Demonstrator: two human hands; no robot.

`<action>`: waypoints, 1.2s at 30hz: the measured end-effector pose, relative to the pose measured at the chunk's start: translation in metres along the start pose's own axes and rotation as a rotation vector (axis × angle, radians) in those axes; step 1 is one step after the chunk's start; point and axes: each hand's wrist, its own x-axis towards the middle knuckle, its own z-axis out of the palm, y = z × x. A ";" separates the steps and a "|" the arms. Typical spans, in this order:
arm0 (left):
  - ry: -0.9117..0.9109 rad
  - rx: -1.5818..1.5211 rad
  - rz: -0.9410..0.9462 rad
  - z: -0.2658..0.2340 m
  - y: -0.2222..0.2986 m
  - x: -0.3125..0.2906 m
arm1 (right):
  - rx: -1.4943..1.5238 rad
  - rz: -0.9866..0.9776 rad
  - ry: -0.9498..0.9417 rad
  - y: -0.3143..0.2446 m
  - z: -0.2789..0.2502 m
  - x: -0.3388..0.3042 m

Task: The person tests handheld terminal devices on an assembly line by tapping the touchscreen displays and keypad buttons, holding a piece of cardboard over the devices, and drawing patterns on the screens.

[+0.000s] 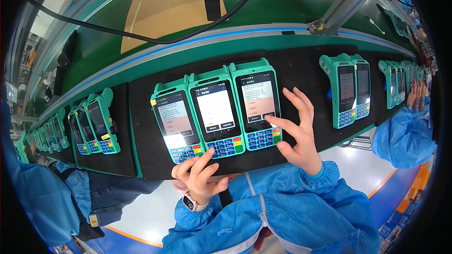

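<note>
Reaching up from the head view's lower edge, the left hand (201,182) curls, a fingertip at the blue keypad (227,147) of the middle terminal (215,108); the right hand (301,142) arches, index finger at the right terminal's (256,101) glossy screen. The hands are well apart, fingers loosely parted. Both slab-shaped, green-plastic terminals lie beside a third on the matte black tabletop (301,68).

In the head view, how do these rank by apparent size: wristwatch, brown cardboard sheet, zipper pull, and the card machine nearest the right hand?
Largest: cardboard sheet and card machine, too close to rank; the sheet lies farther away.
Next: wristwatch.
Smallest: zipper pull.
</note>
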 end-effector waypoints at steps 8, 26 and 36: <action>0.009 -0.015 0.002 0.001 0.000 -0.001 | 0.088 0.040 0.072 0.000 0.000 0.000; -0.083 -0.089 -0.054 -0.005 -0.001 0.003 | 0.068 0.049 0.044 -0.002 -0.002 0.001; -0.036 -0.241 -0.210 -0.016 -0.001 0.020 | 0.051 0.045 0.048 -0.001 -0.001 -0.001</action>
